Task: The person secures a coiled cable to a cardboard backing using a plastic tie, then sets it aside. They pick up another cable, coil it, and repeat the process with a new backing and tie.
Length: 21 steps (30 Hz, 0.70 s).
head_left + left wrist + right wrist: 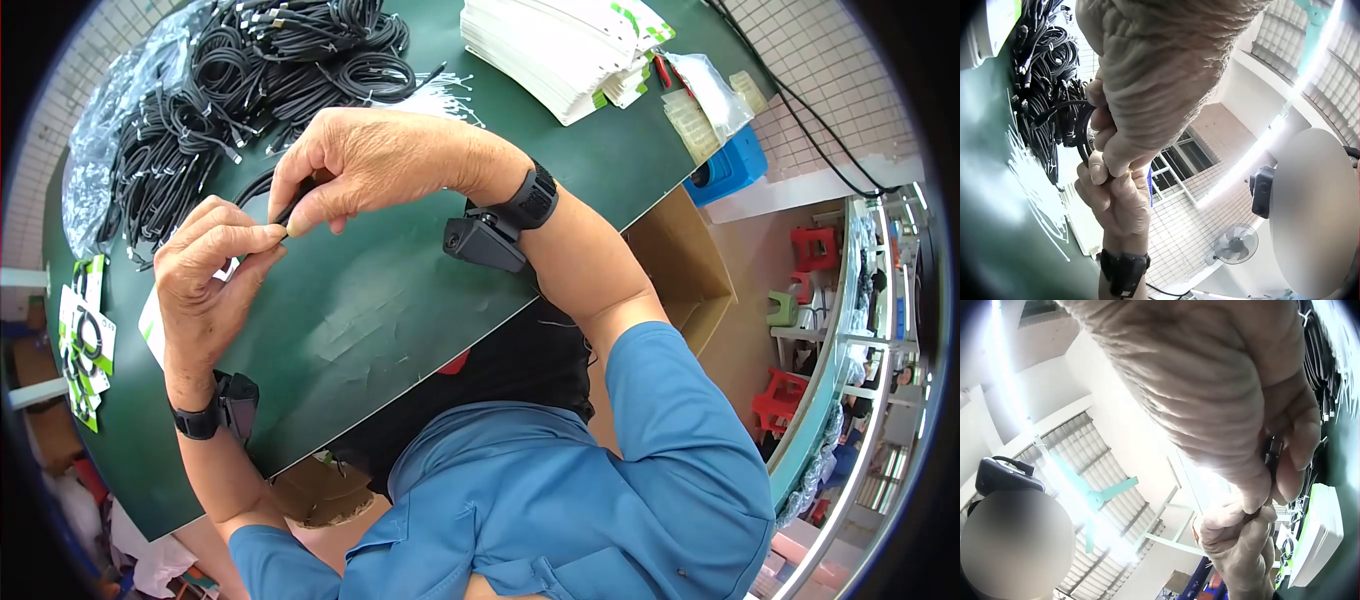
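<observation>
My right hand [365, 160] and left hand [210, 265] meet at the fingertips above the table, both pinching a black cable [287, 212]. A metal-tipped plug [1275, 448] shows between the right fingers in the right wrist view. In the left wrist view, a curve of the cable [1082, 134] hangs out beside the fingers. The fingers hide the exact spot between the fingertips. Behind the hands lies a big heap of coiled black cables [270, 75] with metal plugs. A bundle of white cable ties [440, 98] lies just beyond the right hand.
A stack of white cards [545, 50] with green ends stands at the back. Green-and-white cards with black cables [88, 340] lie on the left edge of the green table [400, 310]. Clear plastic wrap [90, 150] borders the heap. A cardboard box [690, 265] stands below the right edge.
</observation>
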Available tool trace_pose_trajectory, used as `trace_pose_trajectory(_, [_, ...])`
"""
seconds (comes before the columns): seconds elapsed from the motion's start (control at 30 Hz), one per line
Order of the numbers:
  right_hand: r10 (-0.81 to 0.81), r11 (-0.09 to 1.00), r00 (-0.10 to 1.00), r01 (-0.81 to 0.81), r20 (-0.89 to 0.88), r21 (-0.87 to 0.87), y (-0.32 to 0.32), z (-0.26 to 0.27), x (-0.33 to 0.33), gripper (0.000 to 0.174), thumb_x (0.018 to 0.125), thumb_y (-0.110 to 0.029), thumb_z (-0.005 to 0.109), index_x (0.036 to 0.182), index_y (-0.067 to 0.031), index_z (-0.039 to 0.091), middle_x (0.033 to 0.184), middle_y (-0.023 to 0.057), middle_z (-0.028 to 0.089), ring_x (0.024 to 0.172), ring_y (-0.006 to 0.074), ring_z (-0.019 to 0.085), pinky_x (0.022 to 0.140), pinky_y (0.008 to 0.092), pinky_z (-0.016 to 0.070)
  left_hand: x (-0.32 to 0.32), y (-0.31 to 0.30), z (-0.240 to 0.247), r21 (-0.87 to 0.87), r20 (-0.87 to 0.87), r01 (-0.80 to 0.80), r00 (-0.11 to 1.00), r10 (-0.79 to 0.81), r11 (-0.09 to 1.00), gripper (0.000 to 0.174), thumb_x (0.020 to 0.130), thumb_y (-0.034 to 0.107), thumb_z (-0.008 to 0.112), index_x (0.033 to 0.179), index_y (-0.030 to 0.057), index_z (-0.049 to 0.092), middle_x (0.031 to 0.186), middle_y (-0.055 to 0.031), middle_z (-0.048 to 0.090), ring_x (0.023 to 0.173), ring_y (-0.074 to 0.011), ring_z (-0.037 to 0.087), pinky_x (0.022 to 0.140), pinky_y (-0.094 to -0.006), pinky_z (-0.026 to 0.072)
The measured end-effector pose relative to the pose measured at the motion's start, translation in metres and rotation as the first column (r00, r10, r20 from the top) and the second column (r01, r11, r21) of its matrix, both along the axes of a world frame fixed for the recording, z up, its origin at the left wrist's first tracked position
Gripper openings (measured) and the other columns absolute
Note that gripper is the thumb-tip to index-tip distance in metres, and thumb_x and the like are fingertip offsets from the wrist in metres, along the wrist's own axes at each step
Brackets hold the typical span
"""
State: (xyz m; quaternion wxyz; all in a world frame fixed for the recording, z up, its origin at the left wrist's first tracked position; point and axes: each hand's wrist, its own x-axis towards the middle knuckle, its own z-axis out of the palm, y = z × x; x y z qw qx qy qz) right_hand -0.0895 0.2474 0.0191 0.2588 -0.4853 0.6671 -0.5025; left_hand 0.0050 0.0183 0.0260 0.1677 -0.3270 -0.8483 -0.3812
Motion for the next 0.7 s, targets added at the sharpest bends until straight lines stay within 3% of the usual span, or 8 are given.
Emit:
trace_pose_trajectory(0.27, [-0.117,0.992,0.973,0.104,-0.197,-0.077,-0.008,0.007,0.006,0.024,0.089,-0.013,0.083,0.108,-0.0023,0.074,0.085,0.0054,0.073,0.068,0.0109,0.067,0.062,0.0251,0.053,-0.004,-0.017,0.001,0.012,-0.061,0.027,0.998,-0.026,1.0,0.02,0.075,-0.001,0.085,0.094,0.0036,0.078,0.076,-0.0065,0.067,0.072,-0.0217,0.064,0.066,-0.0331,0.0505])
trace_pose_trajectory(0.33, [-0.153,0.988,0.979,0.154,-0.137,-0.001,-0.007,0.015,0.009,0.022,0.087,-0.011,0.084,0.106,-0.002,0.076,0.086,0.005,0.074,0.07,0.0112,0.067,0.063,0.0249,0.0526,-0.005,-0.016,0.003,0.025,-0.068,0.044,0.997,-0.042,0.999,0.02,0.076,0.001,0.085,0.095,0.0053,0.079,0.077,-0.0067,0.068,0.073,-0.0218,0.064,0.067,-0.0339,0.0518])
trace_pose_trajectory(0.4, [-0.116,0.992,0.982,0.106,-0.149,-0.076,-0.007,0.004,0.005,0.021,0.087,-0.011,0.084,0.105,-0.0019,0.076,0.086,0.0048,0.074,0.07,0.011,0.067,0.063,0.0246,0.0524,-0.001,-0.019,0.005,-0.004,-0.066,0.017,0.998,-0.017,1.0,0.021,0.076,0.001,0.085,0.095,0.0062,0.079,0.077,-0.0067,0.069,0.074,-0.0216,0.065,0.067,-0.0343,0.0522])
trace_pose_trajectory(0.53, [-0.125,0.981,0.969,0.088,-0.214,-0.175,-0.013,-0.004,0.003,0.019,0.087,-0.009,0.084,0.103,-0.0017,0.077,0.085,0.0041,0.073,0.073,0.0104,0.066,0.064,0.0241,0.0518,0.001,-0.021,0.004,-0.031,-0.024,0.06,0.998,-0.061,0.998,0.02,0.078,-0.004,0.084,0.096,0.0028,0.079,0.087,-0.0082,0.073,0.078,-0.0197,0.067,0.068,-0.0301,0.0523])
trace_pose_trajectory(0.63, [-0.142,0.968,0.951,0.076,-0.275,-0.24,-0.012,-0.004,0.006,0.02,0.087,-0.01,0.084,0.104,-0.0018,0.077,0.085,0.0033,0.072,0.074,0.0099,0.066,0.065,0.0242,0.0515,0.008,-0.022,0.005,0.127,0.077,-0.014,0.997,0.004,0.992,0.025,0.079,-0.006,0.083,0.102,0.0038,0.079,0.099,-0.0105,0.074,0.084,-0.0196,0.069,0.071,-0.0277,0.0539])
trace_pose_trajectory(0.67, [-0.173,0.97,0.955,0.124,-0.24,-0.209,-0.012,-0.001,0.007,0.018,0.087,-0.008,0.083,0.103,-0.0017,0.076,0.085,0.003,0.072,0.074,0.0096,0.066,0.065,0.0241,0.0514,0.008,-0.027,0.005,0.124,0.079,-0.01,0.997,0.001,0.992,0.025,0.079,-0.006,0.083,0.102,0.0038,0.079,0.099,-0.0105,0.074,0.084,-0.0196,0.069,0.071,-0.0277,0.0539])
trace_pose_trajectory(0.7, [-0.205,0.97,0.957,0.17,-0.206,-0.176,-0.011,0.002,0.009,0.017,0.088,-0.007,0.083,0.102,-0.0017,0.076,0.085,0.0027,0.071,0.074,0.0092,0.065,0.065,0.024,0.0514,0.008,-0.034,0.006,0.154,0.09,-0.103,0.992,0.09,0.983,0.026,0.079,-0.001,0.084,0.104,0.005,0.079,0.102,-0.0104,0.073,0.088,-0.0203,0.07,0.073,-0.0283,0.0546])
